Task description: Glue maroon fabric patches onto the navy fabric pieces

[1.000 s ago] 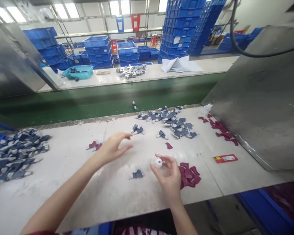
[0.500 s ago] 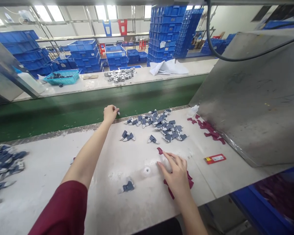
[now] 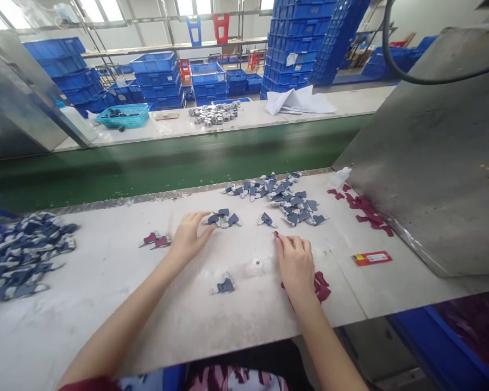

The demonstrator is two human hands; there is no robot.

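Observation:
My left hand (image 3: 190,234) reaches over the white table, thumb and fingers apart. Its fingertips are at a small cluster of dark grey-blue and white moulded parts (image 3: 233,220); whether they touch is unclear. My right hand (image 3: 296,263) pinches a small maroon piece (image 3: 276,234) between thumb and fingertips. Beneath that hand lies a little pile of maroon pieces (image 3: 321,288), partly hidden. One grey-blue part (image 3: 265,219) sits just beyond the right fingertips, and another single part (image 3: 226,284) lies nearer me. Left of my left hand are maroon-topped parts (image 3: 161,241).
A larger group of grey-blue parts (image 3: 293,201) lies along the table's far side, and a heap (image 3: 28,255) at far left. More maroon pieces (image 3: 367,209) lie beside the metal panel (image 3: 440,163). A red packet (image 3: 372,258) is at right. Beyond runs a green conveyor belt (image 3: 179,160).
My left hand has come back from the green belt to the small cluster, its fingers now apart. My right hand has closed on the maroon piece and the view has shifted.

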